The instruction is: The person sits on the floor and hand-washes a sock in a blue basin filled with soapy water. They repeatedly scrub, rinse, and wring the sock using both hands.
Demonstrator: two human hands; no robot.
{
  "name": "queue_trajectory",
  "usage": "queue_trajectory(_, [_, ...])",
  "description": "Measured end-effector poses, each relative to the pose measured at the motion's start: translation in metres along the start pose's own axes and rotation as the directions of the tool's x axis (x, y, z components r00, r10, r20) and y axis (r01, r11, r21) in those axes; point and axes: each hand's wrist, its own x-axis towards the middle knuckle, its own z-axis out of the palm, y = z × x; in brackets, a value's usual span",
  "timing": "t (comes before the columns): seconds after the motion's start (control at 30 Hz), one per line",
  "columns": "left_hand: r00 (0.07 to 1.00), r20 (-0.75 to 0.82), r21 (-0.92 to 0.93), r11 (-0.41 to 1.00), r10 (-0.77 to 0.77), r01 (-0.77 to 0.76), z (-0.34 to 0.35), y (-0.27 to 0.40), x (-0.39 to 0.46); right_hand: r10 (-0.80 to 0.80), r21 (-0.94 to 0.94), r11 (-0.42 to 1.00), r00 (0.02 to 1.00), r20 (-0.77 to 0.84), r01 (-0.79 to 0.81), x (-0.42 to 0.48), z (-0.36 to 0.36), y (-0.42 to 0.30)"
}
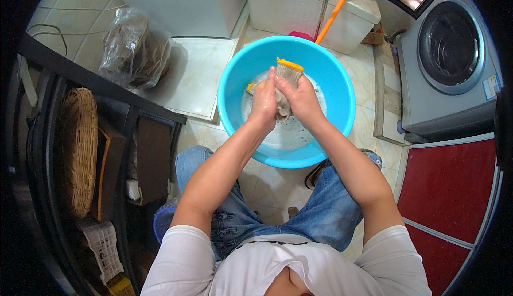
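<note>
A large light-blue plastic basin (345,95) stands on the tiled floor in front of my knees, with sudsy water (280,135) in its bottom. Over the water, my left hand (264,99) and my right hand (300,95) press together around a wet, greyish knitted work glove (283,105). Its ribbed cuff with a yellow edge sticks up beyond my fingers. Another yellow-edged piece of fabric (251,87) shows at the left in the basin, partly hidden by my left hand.
A washing machine (413,107) and red-fronted cabinet (449,187) are at the right. Beyond the basin are an orange pole (336,9) and a white lidded container (280,11). Left are a plastic-wrapped item (134,51) and a black rack (108,83) with a wicker basket (82,151).
</note>
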Motion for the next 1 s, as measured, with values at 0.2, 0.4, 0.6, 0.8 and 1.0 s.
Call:
queue_trajectory(0.2, [0.984,0.066,-0.188,0.966,-0.167,0.176,-0.008,-0.004,0.007,0.110,0.154,0.983,0.991,-0.075,-0.098,0.006,-0.007,-0.013])
queue_trajectory(0.4, [0.935,0.190,-0.147,0.933,-0.298,0.327,-0.006,-0.001,0.001,0.083,0.352,0.936,0.969,-0.232,0.005,0.015,-0.021,-0.021])
queue_trajectory(0.6, [0.954,0.192,-0.180,0.948,-0.229,0.264,-0.004,-0.005,0.002,0.056,0.417,0.909,0.986,-0.160,0.016,0.015,-0.023,-0.009])
queue_trajectory(0.8, [0.993,0.027,-0.147,0.983,-0.111,0.114,-0.009,-0.007,0.009,0.157,0.574,0.801,0.985,0.072,-0.170,0.010,-0.013,-0.013])
queue_trajectory(1.0, [0.998,-0.018,-0.165,0.984,-0.067,0.063,-0.010,-0.003,0.009,0.163,0.560,0.796,0.972,0.170,-0.231,0.010,-0.014,-0.010])
